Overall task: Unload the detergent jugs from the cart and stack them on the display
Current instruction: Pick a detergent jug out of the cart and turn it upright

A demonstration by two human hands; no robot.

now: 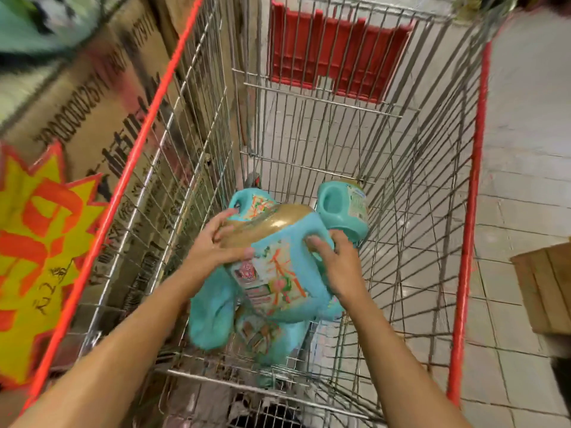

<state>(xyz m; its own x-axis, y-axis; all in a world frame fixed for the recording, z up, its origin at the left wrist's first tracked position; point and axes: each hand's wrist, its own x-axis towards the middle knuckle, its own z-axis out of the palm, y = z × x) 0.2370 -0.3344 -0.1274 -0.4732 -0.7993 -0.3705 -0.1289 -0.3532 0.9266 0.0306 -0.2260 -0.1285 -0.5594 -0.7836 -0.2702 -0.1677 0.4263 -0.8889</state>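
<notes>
Inside the wire cart [401, 168] a turquoise detergent jug [278, 267] with a gold cap end and an orange-lettered label is raised above the others. My left hand [216, 242] grips its gold cap end from the left. My right hand [336, 267] holds its handle side, fingers curled into the grip hole. Beneath it lie more turquoise jugs [213, 316], partly hidden. One jug [343, 208] lies on its side at the back right of the basket, and another [250, 202] shows behind the held one.
The cart has red rim rails [469, 211] and a red child-seat flap [333, 54] at the far end. Printed cardboard cartons [102, 97] and a yellow-and-orange starburst price sign [37, 248] stand to the left. A wooden crate [547, 285] sits on the tiled floor at right.
</notes>
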